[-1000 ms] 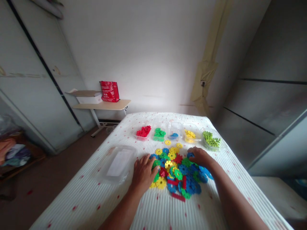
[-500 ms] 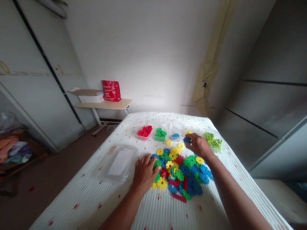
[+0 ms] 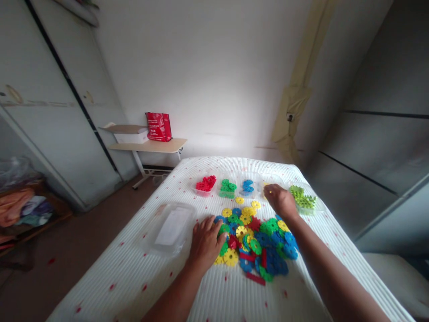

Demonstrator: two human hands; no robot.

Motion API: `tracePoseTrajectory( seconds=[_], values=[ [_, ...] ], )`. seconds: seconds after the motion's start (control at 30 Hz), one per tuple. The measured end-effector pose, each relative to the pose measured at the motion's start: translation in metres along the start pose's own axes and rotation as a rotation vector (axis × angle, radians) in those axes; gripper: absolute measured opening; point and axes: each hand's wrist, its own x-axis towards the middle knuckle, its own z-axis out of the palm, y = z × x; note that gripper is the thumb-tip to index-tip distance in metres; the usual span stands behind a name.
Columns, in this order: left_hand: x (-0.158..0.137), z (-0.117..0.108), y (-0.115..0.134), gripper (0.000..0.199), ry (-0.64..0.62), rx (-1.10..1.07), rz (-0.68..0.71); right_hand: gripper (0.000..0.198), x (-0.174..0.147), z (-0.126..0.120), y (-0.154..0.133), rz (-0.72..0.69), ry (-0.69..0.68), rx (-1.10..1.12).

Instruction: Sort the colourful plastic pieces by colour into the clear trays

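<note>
My left hand [image 3: 207, 241] lies with fingers spread at the left edge of a mixed pile of notched plastic discs [image 3: 241, 231] in blue, green, yellow and red. Its fingertips touch green and blue discs. My right hand [image 3: 280, 200] hovers beyond the pile, in front of the clear tub of yellow pieces [image 3: 266, 185], which it partly hides. Its fingers are loosely bent, and no disc shows in them. Just left of it, blue discs [image 3: 248, 186] sit in a clear tub. Green discs [image 3: 228, 186] and red pieces [image 3: 205, 183] fill the tubs farther left.
A tub of light green pieces [image 3: 302, 198] stands at the right. To the left of my left hand lies a clear plastic lid [image 3: 187, 223] with a white paper. Red sticks [image 3: 255, 279] lie at the pile's near edge. Behind, a side table [image 3: 167, 146] bears a red bag [image 3: 158, 127].
The blue discs that were in my right hand now lie in the blue tub, which looks fuller. My left hand has stayed by the pile. The view has shifted slightly.
</note>
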Motion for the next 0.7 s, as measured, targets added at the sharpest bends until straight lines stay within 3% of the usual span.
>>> tracePoseTrajectory(
  seconds=[0.13, 0.27, 0.47, 0.6, 0.7],
  values=[
    [0.001, -0.001, 0.000, 0.031, -0.012, 0.008, 0.002, 0.035, -0.049, -0.007, 0.041, 0.076, 0.059, 0.006],
    [0.002, -0.001, 0.000, 0.030, -0.003, 0.018, 0.021, 0.035, -0.079, -0.012, 0.066, 0.168, 0.017, 0.006],
    [0.002, 0.000, -0.002, 0.031, 0.019, 0.023, 0.034, 0.031, -0.084, -0.012, 0.076, 0.156, -0.143, 0.084],
    [0.002, 0.002, -0.003, 0.031, 0.029, 0.021, 0.039, 0.039, -0.090, -0.007, 0.085, 0.147, -0.336, 0.043],
    [0.003, 0.004, -0.004, 0.031, 0.024, 0.015, 0.043, 0.045, -0.093, -0.004, 0.087, 0.141, -0.406, 0.003]
  ],
)
